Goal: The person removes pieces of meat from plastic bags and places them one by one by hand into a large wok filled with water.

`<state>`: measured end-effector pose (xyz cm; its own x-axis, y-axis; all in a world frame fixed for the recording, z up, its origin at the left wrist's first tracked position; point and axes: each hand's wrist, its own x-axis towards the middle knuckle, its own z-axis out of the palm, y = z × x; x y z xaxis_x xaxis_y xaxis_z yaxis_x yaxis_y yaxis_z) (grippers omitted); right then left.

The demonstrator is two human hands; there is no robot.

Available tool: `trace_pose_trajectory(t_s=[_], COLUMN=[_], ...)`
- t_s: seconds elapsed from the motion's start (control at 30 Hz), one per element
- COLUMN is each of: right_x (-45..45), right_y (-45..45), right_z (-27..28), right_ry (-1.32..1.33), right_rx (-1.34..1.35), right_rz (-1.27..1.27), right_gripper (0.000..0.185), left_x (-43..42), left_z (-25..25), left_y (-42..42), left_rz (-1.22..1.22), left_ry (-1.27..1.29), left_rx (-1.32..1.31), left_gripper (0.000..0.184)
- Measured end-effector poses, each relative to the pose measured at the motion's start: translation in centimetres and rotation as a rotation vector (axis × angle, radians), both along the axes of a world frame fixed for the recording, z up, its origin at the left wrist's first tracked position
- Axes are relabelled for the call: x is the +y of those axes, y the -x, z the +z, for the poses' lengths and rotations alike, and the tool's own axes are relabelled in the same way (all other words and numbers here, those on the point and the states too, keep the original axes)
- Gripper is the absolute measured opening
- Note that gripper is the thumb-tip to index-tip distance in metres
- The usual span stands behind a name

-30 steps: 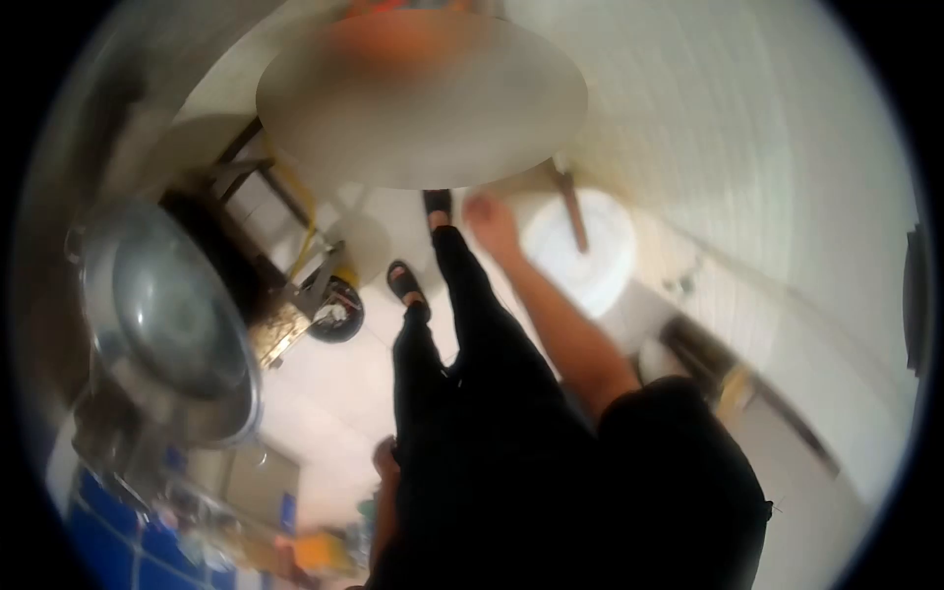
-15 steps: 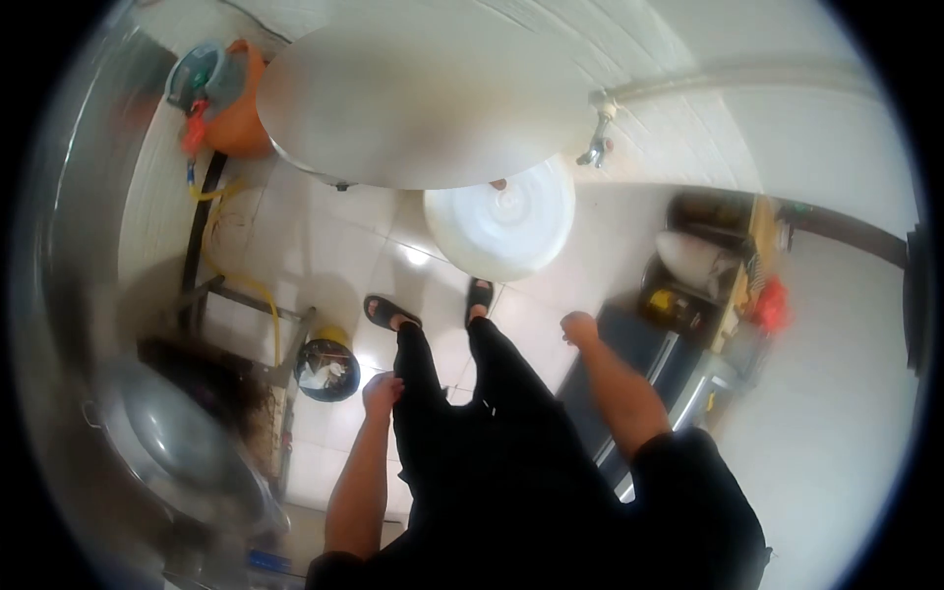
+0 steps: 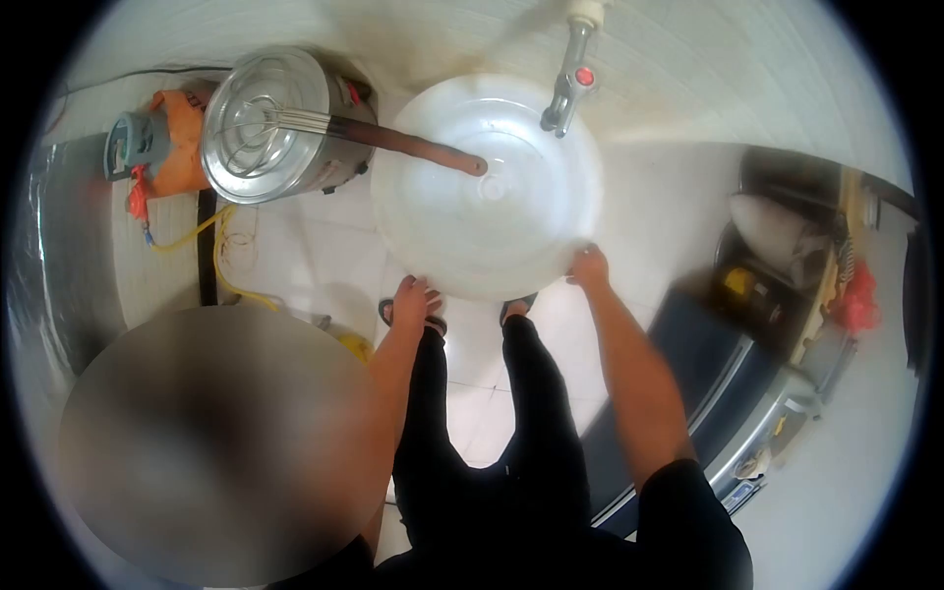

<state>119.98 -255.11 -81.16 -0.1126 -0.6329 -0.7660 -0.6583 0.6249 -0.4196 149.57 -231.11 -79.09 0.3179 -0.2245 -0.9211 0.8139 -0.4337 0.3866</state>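
A wide, round white tub or lid (image 3: 531,236) with a ringed surface sits on the floor in front of me. My left hand (image 3: 415,298) is at its near left edge, fingers apart and slightly bent. At the near right edge is my right hand (image 3: 588,266), its fingers also parted and bent around the rim's side. Whether either hand presses on the rim cannot be made out. Across the tub's left part reaches the wooden handle of a whisk (image 3: 393,143), whose wire end rests over a metal pot lid (image 3: 226,147).
A wall tap (image 3: 570,88) overhangs the tub's far edge. On the left are an orange container (image 3: 182,138) and a yellow hose (image 3: 182,239). A dark cabinet (image 3: 669,383) and shelf items stand at right. A blurred round patch hides the lower left.
Both hands have moved forward from beside my legs to the tub's near edge. The tub looks larger and nearer, and the metal pot and whisk are now visible.
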Motion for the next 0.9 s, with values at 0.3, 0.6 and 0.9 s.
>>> trace_pose_trajectory(t_s=[0.3, 0.6, 0.9], right_x=[3.1, 5.5, -0.5], right_y=[-4.5, -3.1, -4.7], right_z=[3.1, -2.9, 4.6], right_ry=[0.046, -0.033, -0.004], right_rx=[-0.062, -0.136, 0.39], right_rz=[0.013, 0.026, 0.707], right_gripper=[0.034, 0.039, 0.048], left_x=[-2.5, -1.0, 11.2], left_z=[0.2, -2.9, 7.0], left_y=[-4.4, -8.2, 2.8], left_rz=[-0.169, -0.177, -0.283], left_ry=[-0.06, -0.089, -0.01], left_rx=[-0.196, -0.223, -0.689], left_gripper=[0.022, 0.031, 0.034])
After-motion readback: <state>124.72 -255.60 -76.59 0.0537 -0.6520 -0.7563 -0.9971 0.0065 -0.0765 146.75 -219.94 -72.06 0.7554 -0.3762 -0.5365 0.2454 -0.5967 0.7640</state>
